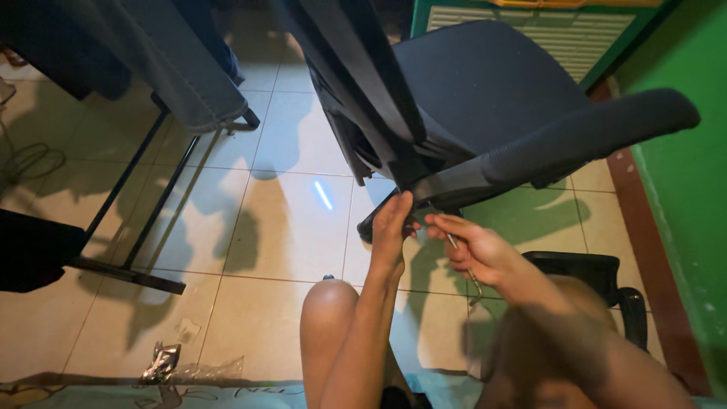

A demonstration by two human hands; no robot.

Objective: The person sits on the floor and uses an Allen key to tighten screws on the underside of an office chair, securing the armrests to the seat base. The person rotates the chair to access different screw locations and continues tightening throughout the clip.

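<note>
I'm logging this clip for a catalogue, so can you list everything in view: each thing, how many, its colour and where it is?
office chair: one, dark grey, tipped over at upper centre, armrest reaching right
hex key: one, silver, in the right hand under the armrest joint
loose armrest: one, black, on the floor at right
metal frame: one, black, on the floor at left, grey cloth hung over it
plastic wrapper: one, clear and crumpled, lower left floor
floor tiles: many, beige, across the middle
wall: one, green, right edge
knee: one, bare, bottom centre
left hand: one, fingers touching the armrest joint
right hand: one, gripping the hex key
</note>
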